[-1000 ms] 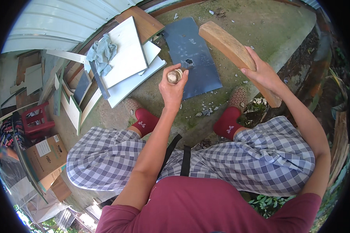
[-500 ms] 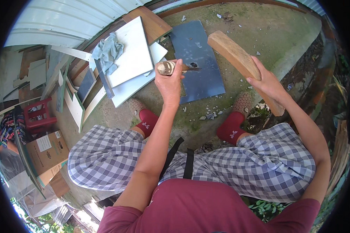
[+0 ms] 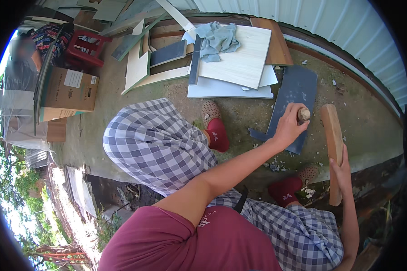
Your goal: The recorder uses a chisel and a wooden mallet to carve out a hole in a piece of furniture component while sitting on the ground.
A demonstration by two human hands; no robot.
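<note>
My left hand (image 3: 288,127) is closed around a chisel-like tool; only the round butt of its wooden handle (image 3: 304,114) shows, and its blade is hidden. Beneath that hand a dark blue-grey panel (image 3: 291,92) lies on the ground, with a strip jutting out at its lower left corner. My right hand (image 3: 342,170) grips a thick, slightly curved wooden block (image 3: 333,135) near its lower part. The block is held to the right of the panel, apart from the tool handle.
White boards (image 3: 239,56) with a grey-blue cloth (image 3: 218,39) on top lie beyond the panel's left side. Board offcuts (image 3: 138,67), a red stool (image 3: 87,49), a cardboard box (image 3: 72,92) and a person (image 3: 49,43) are at far left. Pale chips (image 3: 274,166) litter the ground near my feet.
The view has turned, so the scene sits rotated. My left hand has tipped the tool from lying sideways to having its butt toward me. The right hand still holds the block.
</note>
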